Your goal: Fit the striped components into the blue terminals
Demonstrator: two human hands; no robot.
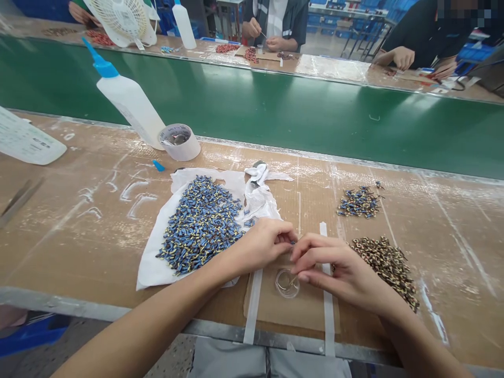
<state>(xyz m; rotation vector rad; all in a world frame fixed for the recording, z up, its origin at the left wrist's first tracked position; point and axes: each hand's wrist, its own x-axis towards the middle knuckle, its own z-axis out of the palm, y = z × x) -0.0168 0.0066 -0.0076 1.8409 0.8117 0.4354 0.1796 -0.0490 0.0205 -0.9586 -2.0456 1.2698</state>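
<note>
My left hand (268,242) is closed in a pinch above the cardboard pad, with a tiny dark-blue piece just showing at its fingertips. Facing it, my right hand (334,262) has its thumb and fingers closed on a thin stick (292,282), whose lower end reaches into a small clear round dish (284,292). The dish rests on the taped cardboard pad (291,315). Left of my hands, many tiny blue and yellow parts (202,226) lie heaped on a white sheet (151,268). Brown and cream small parts (388,268) are piled by my right wrist, with a smaller blue-brown heap (359,202) beyond.
A white bottle with a blue nozzle (129,105) leans by a tape roll (181,143). Crumpled white tissue (260,197) lies behind my left hand. Tweezers (18,202) lie far left. Past the green belt (252,105), co-workers sit near a fan (122,21).
</note>
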